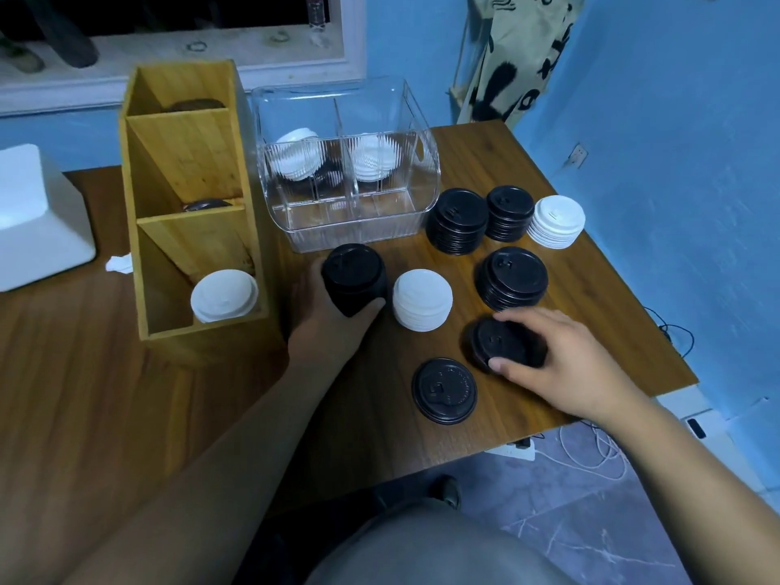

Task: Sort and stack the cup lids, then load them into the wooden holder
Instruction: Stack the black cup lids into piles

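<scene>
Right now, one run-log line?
left hand: holds tall black plastic lid stack | right hand: grips low black lid pile | wooden holder: part-loaded

The bright blue painted walls (pixel 675 162) enclose a corner. A white-framed window (pixel 351 35) with a pale speckled sill (pixel 169 48) sits behind the brown wood-grain bench (pixel 84 373), and its glass is dark. A cream cloth with black print (pixel 519 57) hangs on the right wall, near a white wall socket (pixel 579 155). Below the bench edge, white cables (pixel 599 449) and a white power strip (pixel 513 451) lie on the grey marbled tile floor (pixel 570 521). The light is dim and cool.
</scene>
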A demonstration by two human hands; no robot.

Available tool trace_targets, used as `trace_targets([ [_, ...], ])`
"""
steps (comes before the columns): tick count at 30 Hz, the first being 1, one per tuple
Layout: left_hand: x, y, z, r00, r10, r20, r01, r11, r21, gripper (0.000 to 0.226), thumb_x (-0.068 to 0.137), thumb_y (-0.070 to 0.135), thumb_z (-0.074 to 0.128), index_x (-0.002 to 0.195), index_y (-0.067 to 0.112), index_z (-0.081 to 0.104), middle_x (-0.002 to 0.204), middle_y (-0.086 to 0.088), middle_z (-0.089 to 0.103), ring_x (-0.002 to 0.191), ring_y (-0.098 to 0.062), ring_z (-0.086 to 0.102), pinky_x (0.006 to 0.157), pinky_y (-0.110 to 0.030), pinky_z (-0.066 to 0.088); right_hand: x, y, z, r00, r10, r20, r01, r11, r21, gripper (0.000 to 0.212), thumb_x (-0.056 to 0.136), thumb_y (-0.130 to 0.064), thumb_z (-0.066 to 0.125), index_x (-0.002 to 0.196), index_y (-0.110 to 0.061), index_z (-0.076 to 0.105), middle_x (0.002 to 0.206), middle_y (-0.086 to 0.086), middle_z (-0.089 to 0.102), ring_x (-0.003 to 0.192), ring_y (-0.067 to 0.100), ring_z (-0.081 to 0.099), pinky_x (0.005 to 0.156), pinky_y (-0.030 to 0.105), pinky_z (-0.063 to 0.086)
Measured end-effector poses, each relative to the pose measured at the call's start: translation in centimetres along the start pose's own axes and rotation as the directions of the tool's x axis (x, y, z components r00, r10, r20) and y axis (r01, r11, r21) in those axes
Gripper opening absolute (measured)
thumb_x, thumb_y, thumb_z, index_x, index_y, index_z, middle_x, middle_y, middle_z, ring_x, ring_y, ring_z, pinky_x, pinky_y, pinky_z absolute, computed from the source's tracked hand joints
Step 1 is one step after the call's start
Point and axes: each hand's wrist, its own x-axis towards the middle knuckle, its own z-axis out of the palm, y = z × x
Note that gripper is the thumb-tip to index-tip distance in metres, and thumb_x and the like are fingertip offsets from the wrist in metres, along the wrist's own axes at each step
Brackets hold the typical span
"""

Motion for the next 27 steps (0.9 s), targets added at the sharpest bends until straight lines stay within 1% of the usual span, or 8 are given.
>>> trace_targets([
  [4,0.0,-0.1,-0.7,0.999,0.022,0.029,-0.021,0.999,-0.034,0.091,0.076,0.053,0.083,0.148,0.032,0.03,0.148,0.006,0.04,0.136,-0.017,0.038,0.102,-0.034,0.033,4.1,-4.6,-0.6,0.98,-0.114,-0.164,0.129,0.988,0.086,0.055,0.08,-0.052,0.075,0.13,-0.031,0.065,0.128,-0.013,0.063,0.12,0.01,0.056,0.104,0.037,0.048],
  [7,-0.3,0.2,-1.1,0.997,0.079,0.018,-0.078,0.996,-0.052,0.087,0.076,0.049,0.084,0.147,0.031,0.035,0.144,0.007,0.043,0.137,-0.013,0.034,0.103,-0.028,0.027,8.1,-8.2,0.5,0.961,-0.204,-0.187,0.226,0.968,0.107,0.057,0.082,-0.049,0.075,0.132,-0.025,0.065,0.13,-0.009,0.062,0.122,0.011,0.054,0.106,0.038,0.045],
  [9,-0.3,0.3,-1.2,0.996,0.087,0.013,-0.086,0.996,-0.039,0.084,0.077,0.048,0.084,0.146,0.029,0.039,0.141,0.005,0.046,0.134,-0.013,0.035,0.102,-0.028,0.027,10.4,-10.1,1.5,0.963,-0.228,-0.145,0.244,0.965,0.099,0.058,0.083,-0.048,0.075,0.135,-0.024,0.063,0.131,-0.007,0.062,0.122,0.014,0.052,0.108,0.037,0.043],
  [12,-0.5,0.8,-1.4,0.995,0.096,0.009,-0.096,0.995,-0.013,0.082,0.077,0.052,0.083,0.145,0.028,0.043,0.14,0.004,0.048,0.129,-0.01,0.034,0.1,-0.027,0.028,13.3,-11.6,3.2,0.971,-0.235,-0.038,0.235,0.972,0.001,0.062,0.085,-0.052,0.075,0.14,-0.026,0.059,0.133,-0.004,0.06,0.125,0.017,0.049,0.111,0.033,0.037],
  [15,-0.6,0.9,-1.6,0.997,0.08,0.022,-0.08,0.996,-0.028,0.085,0.076,0.056,0.082,0.146,0.03,0.042,0.142,0.004,0.048,0.132,-0.013,0.036,0.103,-0.029,0.029,14.6,-12.1,4.4,0.972,-0.232,0.045,0.234,0.971,-0.051,0.067,0.084,-0.058,0.072,0.142,-0.028,0.056,0.129,-0.003,0.057,0.125,0.019,0.049,0.109,0.036,0.039],
  [19,-0.7,1.3,-1.7,0.996,0.068,0.05,-0.065,0.997,-0.05,0.089,0.079,0.052,0.082,0.151,0.026,0.037,0.148,0.001,0.045,0.137,-0.015,0.035,0.103,-0.022,0.022,15.3,-12.5,4.8,0.975,-0.213,0.064,0.215,0.976,-0.032,0.069,0.081,-0.056,0.077,0.142,-0.031,0.056,0.118,-0.007,0.048,0.118,0.015,0.045,0.1,0.028,0.036],
  [22,-0.6,1.9,-2.0,0.993,0.025,0.118,-0.016,0.997,-0.074,0.094,0.082,0.046,0.081,0.156,0.024,0.027,0.154,0.001,0.036,0.143,-0.016,0.029,0.107,-0.025,0.024,15.7,-12.5,4.9,0.975,-0.207,0.086,0.208,0.978,-0.007,0.069,0.08,-0.055,0.078,0.141,-0.031,0.057,0.113,-0.007,0.043,0.113,0.013,0.04,0.094,0.025,0.032],
  [27,-0.8,1.8,-2.1,0.991,-0.016,0.132,0.037,0.987,-0.157,0.097,0.081,0.041,0.084,0.155,0.026,0.024,0.151,0.004,0.038,0.14,-0.014,0.034,0.097,-0.02,0.024,16.2,-12.7,4.5,0.965,-0.211,0.155,0.22,0.974,-0.045,0.071,0.079,-0.059,0.077,0.14,-0.03,0.057,0.111,-0.007,0.041,0.11,0.013,0.038,0.092,0.028,0.034],
])
